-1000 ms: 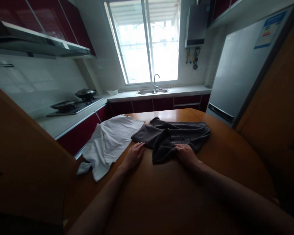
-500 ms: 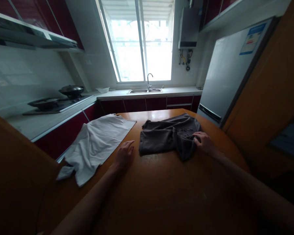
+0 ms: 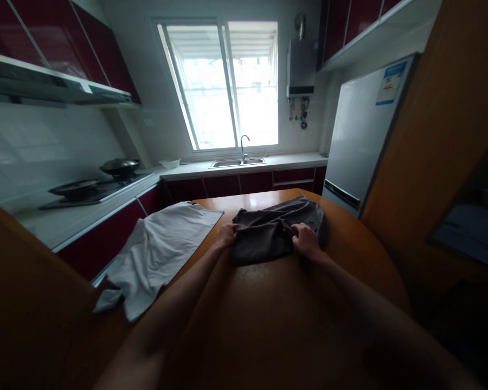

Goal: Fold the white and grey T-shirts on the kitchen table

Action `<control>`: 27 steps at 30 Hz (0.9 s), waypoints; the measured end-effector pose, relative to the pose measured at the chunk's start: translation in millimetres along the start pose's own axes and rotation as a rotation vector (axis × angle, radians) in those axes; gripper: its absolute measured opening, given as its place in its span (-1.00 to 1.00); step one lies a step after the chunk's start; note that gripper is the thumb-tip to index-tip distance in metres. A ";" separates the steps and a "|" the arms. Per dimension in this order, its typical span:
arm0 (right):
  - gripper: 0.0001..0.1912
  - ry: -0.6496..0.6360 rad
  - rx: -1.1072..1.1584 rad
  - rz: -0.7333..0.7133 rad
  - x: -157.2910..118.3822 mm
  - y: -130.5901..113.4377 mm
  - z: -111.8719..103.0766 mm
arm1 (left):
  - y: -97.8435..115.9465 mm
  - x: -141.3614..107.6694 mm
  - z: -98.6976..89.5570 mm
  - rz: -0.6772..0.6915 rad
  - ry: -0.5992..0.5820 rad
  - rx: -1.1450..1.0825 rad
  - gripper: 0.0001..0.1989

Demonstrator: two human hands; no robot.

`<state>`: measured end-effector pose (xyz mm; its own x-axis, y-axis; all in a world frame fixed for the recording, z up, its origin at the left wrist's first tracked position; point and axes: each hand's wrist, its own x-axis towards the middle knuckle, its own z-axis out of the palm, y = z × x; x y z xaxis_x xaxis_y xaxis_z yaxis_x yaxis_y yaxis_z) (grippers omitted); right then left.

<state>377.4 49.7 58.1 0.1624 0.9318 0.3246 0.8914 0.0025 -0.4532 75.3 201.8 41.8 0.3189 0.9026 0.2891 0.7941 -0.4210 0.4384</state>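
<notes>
A dark grey garment (image 3: 260, 244), partly folded and looking like trousers, lies rumpled on the wooden table (image 3: 252, 314). My left hand (image 3: 226, 235) grips its left edge, fingers closed on the cloth. Over its middle, my right hand (image 3: 306, 241) pinches the upper layer, and some of that cloth is hidden beneath the hand. Between the two hands the fabric is drawn up in a fold. To the left, a light grey-white garment (image 3: 166, 238), like a shirt, is spread out apart from both hands, with one end hanging toward the table's left edge.
Beyond the table runs a white counter (image 3: 187, 170) with a steel sink (image 3: 228, 163) under the window. On the left, a pan (image 3: 75, 189) and a lidded wok (image 3: 120, 167) sit on the stove. A silver fridge (image 3: 361, 130) stands at the right.
My left hand has moved forward from the bare table and taken hold of the dark garment's left edge. My right hand has shifted left along the garment and gripped its middle.
</notes>
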 end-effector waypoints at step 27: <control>-0.65 -0.542 0.387 -0.326 -184.9 90.1 -105.8 | 8.4 -276.9 -68.7 0.609 -0.005 0.214 -0.81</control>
<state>472.4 -160.7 45.1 -0.4063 0.9100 0.0824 0.6292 0.3441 -0.6969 -41.9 -57.8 23.8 0.7467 0.5086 0.4287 0.5558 -0.8311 0.0179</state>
